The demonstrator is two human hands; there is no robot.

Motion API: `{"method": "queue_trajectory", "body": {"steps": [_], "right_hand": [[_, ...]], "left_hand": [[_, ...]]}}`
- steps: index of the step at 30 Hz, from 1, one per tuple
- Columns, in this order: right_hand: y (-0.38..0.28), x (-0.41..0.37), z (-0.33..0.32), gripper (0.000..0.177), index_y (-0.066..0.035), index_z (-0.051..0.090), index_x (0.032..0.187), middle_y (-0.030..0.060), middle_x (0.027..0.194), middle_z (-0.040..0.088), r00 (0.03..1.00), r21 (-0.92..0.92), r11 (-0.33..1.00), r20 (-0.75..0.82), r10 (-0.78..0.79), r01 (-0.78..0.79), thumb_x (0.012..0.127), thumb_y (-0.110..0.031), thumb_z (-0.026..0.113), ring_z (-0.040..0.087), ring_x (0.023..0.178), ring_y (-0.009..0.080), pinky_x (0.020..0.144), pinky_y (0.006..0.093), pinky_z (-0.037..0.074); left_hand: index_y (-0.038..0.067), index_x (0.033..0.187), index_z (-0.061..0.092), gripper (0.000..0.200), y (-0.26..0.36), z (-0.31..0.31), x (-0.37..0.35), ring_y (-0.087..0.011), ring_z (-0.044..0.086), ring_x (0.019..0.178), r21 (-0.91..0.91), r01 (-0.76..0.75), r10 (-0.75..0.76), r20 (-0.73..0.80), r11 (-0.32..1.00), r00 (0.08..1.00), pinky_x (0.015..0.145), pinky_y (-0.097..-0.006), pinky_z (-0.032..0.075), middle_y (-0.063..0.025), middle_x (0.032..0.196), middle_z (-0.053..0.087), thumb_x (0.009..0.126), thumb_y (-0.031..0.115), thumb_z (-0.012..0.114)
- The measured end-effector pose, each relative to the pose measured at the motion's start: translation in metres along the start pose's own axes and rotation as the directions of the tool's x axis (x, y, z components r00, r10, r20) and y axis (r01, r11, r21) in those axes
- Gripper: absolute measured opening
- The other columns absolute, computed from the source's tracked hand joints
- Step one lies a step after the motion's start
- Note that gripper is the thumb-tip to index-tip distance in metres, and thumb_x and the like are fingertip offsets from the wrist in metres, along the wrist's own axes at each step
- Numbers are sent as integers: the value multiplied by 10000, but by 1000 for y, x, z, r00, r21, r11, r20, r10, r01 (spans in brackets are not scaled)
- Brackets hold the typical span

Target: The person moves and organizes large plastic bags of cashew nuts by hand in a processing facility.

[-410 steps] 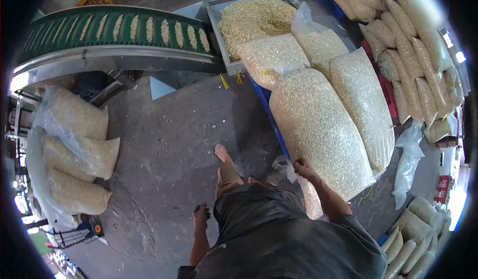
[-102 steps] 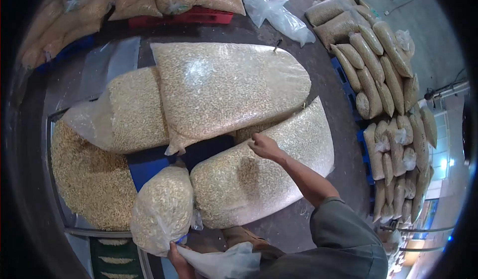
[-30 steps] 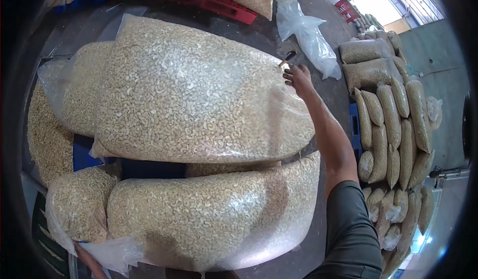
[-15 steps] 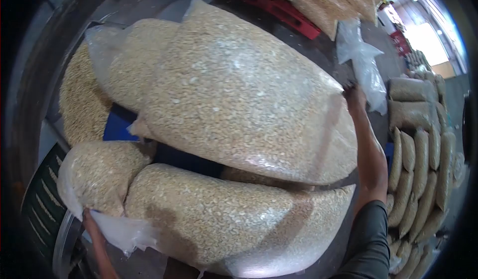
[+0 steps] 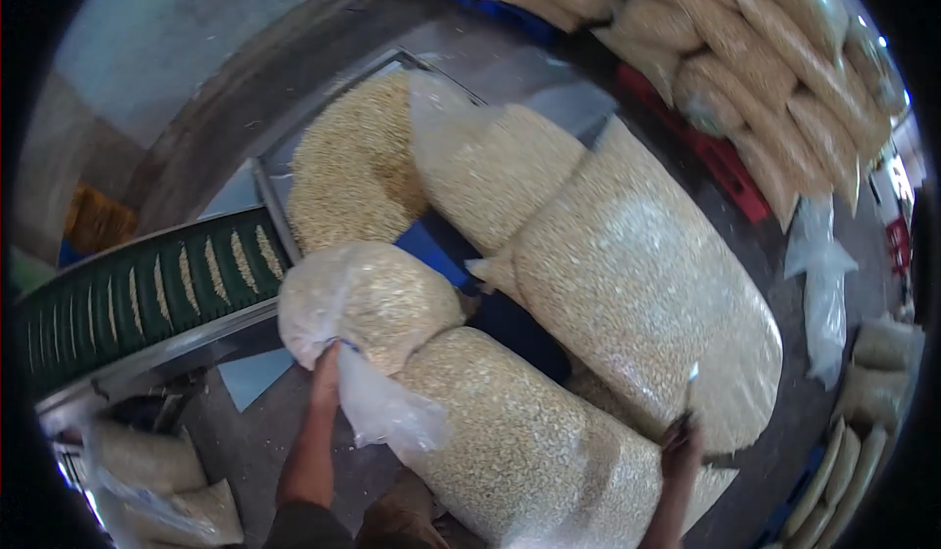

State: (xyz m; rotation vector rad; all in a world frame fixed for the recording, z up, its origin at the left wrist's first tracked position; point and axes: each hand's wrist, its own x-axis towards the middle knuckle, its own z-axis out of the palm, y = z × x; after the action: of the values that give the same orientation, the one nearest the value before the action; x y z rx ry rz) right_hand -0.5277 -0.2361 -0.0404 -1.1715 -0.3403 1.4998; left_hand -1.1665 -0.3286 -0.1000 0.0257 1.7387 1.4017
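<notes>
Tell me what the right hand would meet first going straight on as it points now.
Most likely the large filled bag just beyond the right hand. This single view leaves the height unclear, so the hand may already be over the bag's edge, or could pass above it.

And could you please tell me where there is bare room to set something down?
The dark grey concrete floor is mostly bare between the green-belted metal conveyor and left forearm, and between the large filled clear plastic bag and red plastic pallet. Neighbouring bags crowd the flat blue base, leaving narrow gaps.
</notes>
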Motion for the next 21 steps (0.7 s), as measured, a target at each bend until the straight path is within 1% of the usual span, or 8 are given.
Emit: {"method": "queue_trajectory", "body": {"steps": [1,6,8,12,14,16,19,21], "right_hand": [[15,-39,41,178,-168,490,814,-47,638,430,995,-32,999,-88,38,-41,881,-273,617,443,545,98,503,251,392],[87,-163,127,138,-81,532,965,28,699,519,841,-25,869,239,485,-494,853,-153,565,501,585,141,531,252,426],[85,-211,188,181,-86,524,983,9,697,492,903,-438,828,76,423,-351,927,-245,459,452,545,115,499,256,384],[102,-242,197,180,-26,513,1028,9,680,461,866,-476,851,305,397,-223,929,-158,443,394,529,91,466,241,331],[97,-260,247,245,-19,502,1084,-14,671,435,868,-669,734,288,403,-119,991,-224,406,356,528,70,467,229,310],[109,-271,296,279,-13,519,1072,-17,683,433,878,-694,716,290,382,-82,1010,-261,406,372,549,72,495,230,324],[151,-269,380,259,7,540,1028,20,704,503,896,-784,580,399,196,222,1000,-223,424,464,614,120,588,273,404],[176,-269,436,236,14,540,1028,72,738,554,908,-817,523,381,173,243,983,-194,439,522,681,161,650,308,436]], "left_hand": [[85,1109,580,324,3,1,-2,-175,606,819,11,-20,20,-66,1000,998,720,-333,512,-55,960,609,920,348,559],[23,1292,516,548,14,-22,1,-210,549,1074,81,-38,38,-2,996,999,926,-338,426,-96,1188,594,871,354,631],[20,1248,550,520,24,-24,-10,-206,558,1043,77,-74,69,75,994,995,905,-334,432,-96,1153,609,863,359,637],[44,974,658,374,51,-43,-29,-176,608,779,114,10,-40,267,993,963,752,-305,475,-65,801,657,862,399,621],[43,1079,613,453,44,-54,-1,-173,622,801,137,253,-288,442,958,849,708,-338,507,-79,944,641,852,436,632],[65,1052,619,425,69,-52,-17,-179,627,731,141,427,-446,403,893,799,647,-338,514,-72,889,637,831,426,659],[114,1077,618,398,66,-67,12,-175,625,766,251,-18,-137,586,968,798,694,-383,514,-49,858,620,810,402,689],[109,1095,622,401,56,-85,21,-184,620,817,282,18,-198,625,959,755,740,-394,499,-55,886,631,820,395,680]]}}
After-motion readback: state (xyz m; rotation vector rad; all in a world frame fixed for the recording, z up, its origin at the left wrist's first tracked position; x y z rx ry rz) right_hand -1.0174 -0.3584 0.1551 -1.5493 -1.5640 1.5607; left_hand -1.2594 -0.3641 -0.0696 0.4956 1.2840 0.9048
